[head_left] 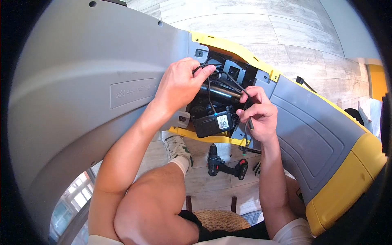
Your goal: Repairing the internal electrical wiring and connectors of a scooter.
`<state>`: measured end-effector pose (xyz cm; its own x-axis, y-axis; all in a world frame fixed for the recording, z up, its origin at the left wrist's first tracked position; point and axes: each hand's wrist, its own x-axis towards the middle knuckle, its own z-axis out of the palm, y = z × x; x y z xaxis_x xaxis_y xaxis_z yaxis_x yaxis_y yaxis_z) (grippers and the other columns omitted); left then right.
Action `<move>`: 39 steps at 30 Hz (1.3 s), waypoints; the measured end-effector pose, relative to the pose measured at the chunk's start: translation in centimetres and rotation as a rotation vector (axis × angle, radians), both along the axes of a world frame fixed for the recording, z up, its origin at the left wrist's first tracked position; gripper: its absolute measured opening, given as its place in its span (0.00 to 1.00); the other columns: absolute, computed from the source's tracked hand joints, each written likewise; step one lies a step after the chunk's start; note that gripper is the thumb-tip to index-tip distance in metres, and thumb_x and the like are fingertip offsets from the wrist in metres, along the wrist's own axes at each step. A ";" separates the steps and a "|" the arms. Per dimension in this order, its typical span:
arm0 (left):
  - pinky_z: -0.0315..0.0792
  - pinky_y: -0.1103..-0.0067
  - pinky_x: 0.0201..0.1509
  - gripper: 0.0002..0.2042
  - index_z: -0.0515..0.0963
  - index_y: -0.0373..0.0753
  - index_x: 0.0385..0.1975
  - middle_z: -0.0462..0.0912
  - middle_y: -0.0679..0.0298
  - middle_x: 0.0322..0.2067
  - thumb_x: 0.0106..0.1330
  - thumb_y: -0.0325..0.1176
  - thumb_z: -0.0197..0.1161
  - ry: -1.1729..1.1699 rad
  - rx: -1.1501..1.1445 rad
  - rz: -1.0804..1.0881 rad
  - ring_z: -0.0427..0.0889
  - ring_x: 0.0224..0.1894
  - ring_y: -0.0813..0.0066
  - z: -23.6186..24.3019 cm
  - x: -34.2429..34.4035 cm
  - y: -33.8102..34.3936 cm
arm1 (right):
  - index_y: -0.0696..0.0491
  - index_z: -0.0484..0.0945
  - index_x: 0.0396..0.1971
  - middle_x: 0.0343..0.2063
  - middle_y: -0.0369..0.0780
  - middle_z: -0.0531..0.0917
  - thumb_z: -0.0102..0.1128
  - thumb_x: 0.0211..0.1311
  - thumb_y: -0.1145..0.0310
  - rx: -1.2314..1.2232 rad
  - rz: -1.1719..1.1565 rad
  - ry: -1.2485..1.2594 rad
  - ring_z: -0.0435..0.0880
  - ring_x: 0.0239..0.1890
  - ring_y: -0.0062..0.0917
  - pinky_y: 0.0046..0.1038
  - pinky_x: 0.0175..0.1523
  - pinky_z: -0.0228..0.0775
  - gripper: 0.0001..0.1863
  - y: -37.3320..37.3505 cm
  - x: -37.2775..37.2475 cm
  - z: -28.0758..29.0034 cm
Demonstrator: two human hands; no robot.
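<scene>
Thumb and fingers of my left hand [178, 83] pinch a thin black cable at the upper left of an opening in a grey and yellow plastic body [139, 53]. My right hand [261, 114] is closed on a black cable [241, 86] at the opening's right side; a short cable end [251, 123] pokes out below the fingers. Between the hands a thick black tube [222, 93] runs across the opening. Below it sits a black box [207, 125] with a white label and a cable leading up from it. Bundled wires partly hide what lies deeper inside.
A yellow trim edge [237, 49] borders the opening, and a grey panel [310, 134] continues to the right. On the wood-look floor beneath lies a black cordless drill [222, 163], beside my shoe [176, 146]. A woven seat [218, 220] is under me.
</scene>
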<state>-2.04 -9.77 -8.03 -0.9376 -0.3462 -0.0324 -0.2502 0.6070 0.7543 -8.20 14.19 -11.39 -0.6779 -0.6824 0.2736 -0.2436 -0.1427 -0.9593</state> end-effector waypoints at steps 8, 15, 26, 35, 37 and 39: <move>0.65 0.69 0.29 0.23 0.70 0.29 0.19 0.68 0.55 0.18 0.65 0.43 0.67 0.013 -0.032 -0.005 0.66 0.21 0.64 0.3 0.2 0.1 | 0.59 0.84 0.37 0.34 0.42 0.84 0.67 0.62 0.78 0.054 -0.678 -0.250 0.83 0.34 0.23 0.25 0.40 0.79 0.05 1.5 -0.9 2.9; 0.65 0.71 0.28 0.22 0.71 0.30 0.19 0.69 0.55 0.18 0.64 0.42 0.69 -0.006 -0.034 -0.010 0.68 0.22 0.67 -0.1 0.6 0.1 | 0.61 0.80 0.38 0.32 0.43 0.85 0.60 0.70 0.73 -0.178 -0.674 -0.326 0.83 0.32 0.21 0.26 0.36 0.80 0.06 1.9 -1.3 2.7; 0.70 0.77 0.33 0.11 0.75 0.32 0.34 0.77 0.61 0.26 0.56 0.26 0.71 0.151 0.027 -0.038 0.74 0.28 0.73 -0.1 0.7 0.3 | 0.61 0.77 0.37 0.33 0.44 0.84 0.58 0.72 0.70 -0.104 -0.601 -0.224 0.85 0.33 0.25 0.26 0.40 0.79 0.08 1.8 -1.4 2.7; 0.72 0.70 0.46 0.19 0.75 0.38 0.39 0.77 0.57 0.39 0.49 0.29 0.77 0.436 -0.118 -0.418 0.76 0.40 0.56 -0.4 2.6 5.2 | 0.59 0.78 0.32 0.28 0.41 0.84 0.61 0.70 0.72 -0.047 -0.658 -0.261 0.83 0.27 0.22 0.24 0.37 0.78 0.07 1.9 -1.3 2.9; 0.70 0.65 0.57 0.33 0.71 0.35 0.51 0.74 0.51 0.47 0.46 0.38 0.80 0.213 -0.083 -0.408 0.73 0.50 0.52 -1.1 3.1 6.5 | 0.59 0.80 0.33 0.28 0.39 0.84 0.63 0.67 0.74 -0.026 -0.671 -0.228 0.83 0.27 0.22 0.23 0.37 0.76 0.05 2.0 -1.1 3.1; 0.69 0.64 0.58 0.35 0.70 0.35 0.52 0.73 0.51 0.48 0.46 0.40 0.80 0.166 -0.051 -0.367 0.73 0.51 0.51 -1.8 3.5 6.6 | 0.59 0.80 0.34 0.28 0.38 0.83 0.64 0.67 0.74 0.007 -0.642 -0.186 0.83 0.27 0.22 0.22 0.37 0.75 0.04 2.1 -1.1 3.4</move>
